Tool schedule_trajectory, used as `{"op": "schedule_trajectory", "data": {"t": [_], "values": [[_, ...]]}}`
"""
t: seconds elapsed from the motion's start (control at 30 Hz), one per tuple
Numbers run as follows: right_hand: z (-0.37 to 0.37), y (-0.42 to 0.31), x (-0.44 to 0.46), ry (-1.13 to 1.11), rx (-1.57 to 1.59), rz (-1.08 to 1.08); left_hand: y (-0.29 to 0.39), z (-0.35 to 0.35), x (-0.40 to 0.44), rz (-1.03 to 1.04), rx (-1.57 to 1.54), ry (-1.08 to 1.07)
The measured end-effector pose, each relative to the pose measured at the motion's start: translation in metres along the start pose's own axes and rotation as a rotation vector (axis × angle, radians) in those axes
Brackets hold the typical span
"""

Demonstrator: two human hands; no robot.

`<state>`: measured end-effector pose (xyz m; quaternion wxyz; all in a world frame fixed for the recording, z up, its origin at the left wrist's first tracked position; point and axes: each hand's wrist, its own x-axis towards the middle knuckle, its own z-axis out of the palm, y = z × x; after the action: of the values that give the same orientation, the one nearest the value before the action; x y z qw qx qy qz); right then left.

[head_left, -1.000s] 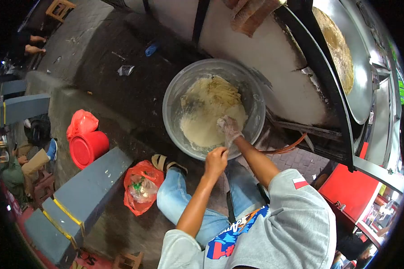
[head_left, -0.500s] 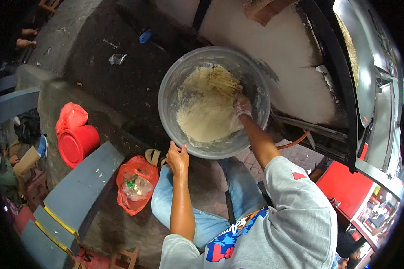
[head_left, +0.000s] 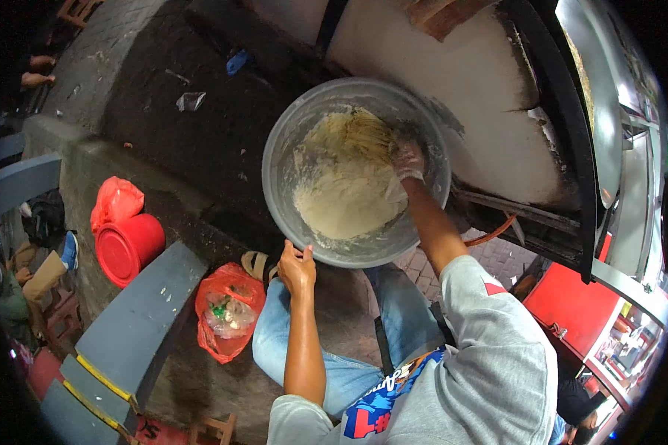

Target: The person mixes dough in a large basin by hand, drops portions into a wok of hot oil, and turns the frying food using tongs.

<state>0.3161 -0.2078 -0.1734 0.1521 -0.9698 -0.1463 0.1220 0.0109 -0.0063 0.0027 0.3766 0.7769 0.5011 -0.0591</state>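
A large grey basin (head_left: pixel 439 191) sits in front of my knees, holding pale flour (head_left: pixel 341 204). At its far side lies a bunch of pale, flour-dusted strands that look like noodles (head_left: pixel 365 133). My right hand (head_left: pixel 408 159), in a clear plastic glove, is inside the basin at the right end of the strands. Its fingers look closed on them, though the fingertips are partly hidden. My bare left hand (head_left: pixel 298 265) grips the basin's near-left rim with bent fingers.
Left of my legs are an open red plastic bag (head_left: pixel 228 311), a grey bench (head_left: pixel 137 304) and a red lidded bucket (head_left: pixel 130 248). A dark metal frame (head_left: pixel 583 156) stands close on the right. Other people sit at the far left.
My right hand has moved slightly up and right within the basin, by the strands. My left hand keeps its place on the rim. The whole view has shifted slightly.
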Motion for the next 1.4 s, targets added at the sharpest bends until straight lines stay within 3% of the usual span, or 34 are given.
{"op": "schedule_trajectory", "data": {"t": [0.17, 0.27, 0.37, 0.43, 0.53, 0.6, 0.67, 0.8, 0.93, 1.4], "values": [[-0.001, -0.015, 0.037, -0.159, 0.199, 0.024, 0.006, -0.005, 0.002, -0.019, 0.050, -0.041], [0.026, 0.015, 0.052, -0.141, 0.541, 0.042, 0.005, -0.004, 0.001, -0.009, 0.045, -0.033], [0.006, 0.003, 0.057, -0.358, 0.112, 0.125, 0.006, -0.005, 0.003, -0.014, 0.034, -0.037], [-0.069, -0.052, 0.045, -0.498, -0.217, 0.124, 0.006, -0.005, 0.002, -0.013, 0.017, -0.028], [-0.053, -0.030, 0.019, -0.050, -0.361, -0.206, 0.002, -0.003, 0.004, 0.001, 0.040, -0.032], [-0.043, -0.027, 0.003, -0.317, -0.450, -0.147, 0.009, -0.007, 0.003, -0.017, 0.041, -0.034], [-0.011, -0.011, -0.020, -0.389, -0.455, -0.132, 0.011, -0.008, 0.004, -0.034, 0.045, -0.046], [0.092, 0.029, -0.056, -0.140, -0.310, -0.162, 0.012, -0.007, 0.004, -0.053, 0.024, -0.053], [0.058, -0.047, -0.072, -0.416, -0.309, 0.128, 0.009, -0.005, 0.004, -0.058, 0.029, -0.049], [0.005, -0.002, -0.049, -0.395, -0.272, -0.025, 0.004, -0.003, 0.005, -0.049, -0.009, -0.043]]}}
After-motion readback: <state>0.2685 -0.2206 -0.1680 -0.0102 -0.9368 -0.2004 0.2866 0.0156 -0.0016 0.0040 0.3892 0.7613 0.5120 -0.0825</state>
